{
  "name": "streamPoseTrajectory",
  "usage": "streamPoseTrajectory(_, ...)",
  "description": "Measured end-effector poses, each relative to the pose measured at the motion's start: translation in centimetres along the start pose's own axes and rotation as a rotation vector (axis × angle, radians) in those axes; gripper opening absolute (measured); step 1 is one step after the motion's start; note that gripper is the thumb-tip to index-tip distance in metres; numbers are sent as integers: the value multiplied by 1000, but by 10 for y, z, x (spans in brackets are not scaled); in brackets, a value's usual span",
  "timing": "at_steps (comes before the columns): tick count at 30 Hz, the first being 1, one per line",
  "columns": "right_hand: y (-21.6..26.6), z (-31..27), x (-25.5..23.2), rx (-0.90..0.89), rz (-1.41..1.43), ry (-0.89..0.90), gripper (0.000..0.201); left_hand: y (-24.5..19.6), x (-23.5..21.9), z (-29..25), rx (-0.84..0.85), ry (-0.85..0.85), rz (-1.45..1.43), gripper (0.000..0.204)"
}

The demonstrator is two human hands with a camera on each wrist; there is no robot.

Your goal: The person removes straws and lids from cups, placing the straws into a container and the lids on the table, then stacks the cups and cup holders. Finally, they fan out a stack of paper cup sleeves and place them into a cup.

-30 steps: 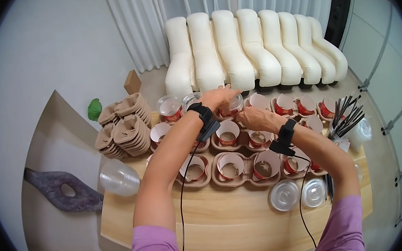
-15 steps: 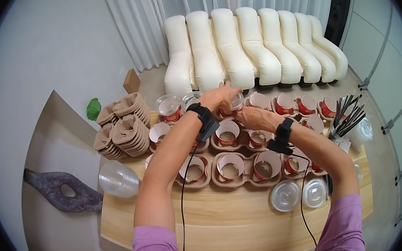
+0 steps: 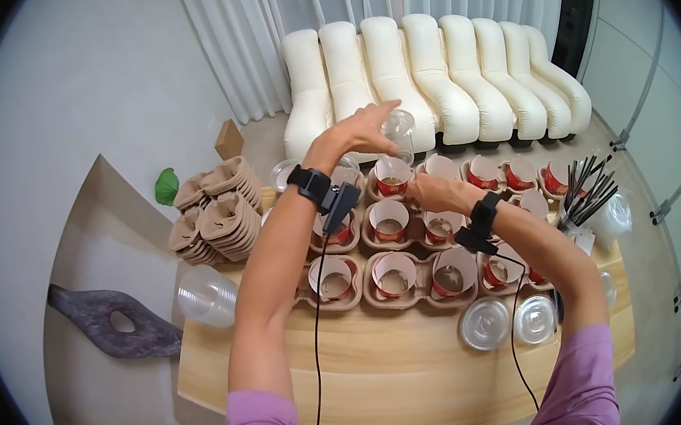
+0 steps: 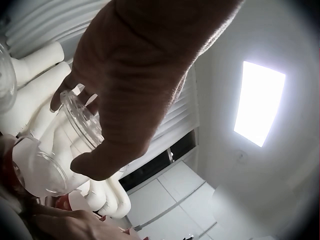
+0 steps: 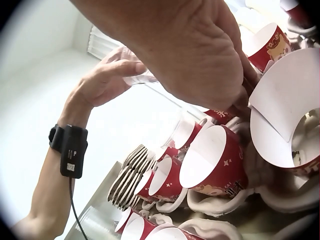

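Observation:
My left hand [image 3: 366, 132] grips a clear plastic cup [image 3: 400, 136] round its rim, thumb on one side and fingers on the other. The cup hangs tilted above a red paper cup sleeve [image 3: 392, 184] in the back row. In the left wrist view the cup [image 4: 50, 172] looks see-through, with its ringed top between thumb and fingers. My right hand [image 3: 444, 194] is curled at that sleeve's right edge, its fingertips partly hidden. More red sleeves [image 5: 212, 160] with white insides stand in brown pulp cup carriers [image 3: 397, 298].
Stacked carriers [image 3: 228, 226] and nested clear cups [image 3: 206, 297] are on the left of the wooden table [image 3: 403, 377]. Two clear lids [image 3: 485, 324] lie near the front right. Black straws [image 3: 586, 195] stand at the right. Clear cups [image 3: 284, 174] fill sleeves at back left.
My left hand has risen and shifted a little left, lifting the clear cup up out of the back-row sleeve. The right hand has stayed nearly in place beside that sleeve.

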State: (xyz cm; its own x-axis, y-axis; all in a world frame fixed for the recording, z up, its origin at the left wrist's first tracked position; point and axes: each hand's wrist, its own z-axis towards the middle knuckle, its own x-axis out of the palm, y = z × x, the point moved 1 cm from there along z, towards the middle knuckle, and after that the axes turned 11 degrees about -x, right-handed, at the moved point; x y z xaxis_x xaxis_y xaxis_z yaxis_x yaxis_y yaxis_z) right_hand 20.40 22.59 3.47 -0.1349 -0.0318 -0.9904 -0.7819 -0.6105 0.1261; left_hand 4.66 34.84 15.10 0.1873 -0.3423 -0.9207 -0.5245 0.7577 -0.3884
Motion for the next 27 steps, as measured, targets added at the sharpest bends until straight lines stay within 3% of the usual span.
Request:
streamPoseTrajectory(2,5,-3,-10,45,63,-20,12,-9,-13,-20,-39,-135,-166,108)
streamPoseTrajectory(6,32,-23,-52,62,0,21,11,-35,-26,-61,-89,-269,-217,112)
streamPoseTrajectory(8,48,-38,-72,175,10,-148,10,-48,-26,-84,-65,-294,-214,113)
streamPoseTrajectory(10,57,-55,-79,261,90,-181,14,-56,-19,-103,-39,-316,-213,114)
streamPoseTrajectory(12,96,-81,-108,320,209,-489,30,-63,-7,-120,35,-289,-351,114)
streamPoseTrajectory(13,115,-89,-115,327,213,-490,30,-70,-3,-130,12,-225,-378,115)
streamPoseTrajectory(15,150,-100,-125,156,440,-759,48,-79,9,-144,21,-162,-384,119)
streamPoseTrajectory(16,157,-105,-126,164,445,-762,48,-83,15,-150,31,-107,-387,123)
streamPoseTrajectory(18,171,-114,-125,-46,119,-605,46,-90,28,-158,69,-43,-431,126)
streamPoseTrajectory(19,176,-117,-121,-55,51,-592,40,-95,34,-162,102,-39,-542,127)
streamPoseTrajectory(21,182,-124,-115,-28,100,-642,37,-102,48,-167,125,-10,-812,126)
streamPoseTrajectory(22,185,-127,-113,-10,146,-690,33,-109,54,-173,126,-3,-812,126)
streamPoseTrajectory(24,197,-134,-118,4,147,-707,35,-121,64,-184,38,115,-1248,117)
streamPoseTrajectory(27,201,-143,-115,90,281,-595,34,-120,77,-192,52,107,-1215,115)
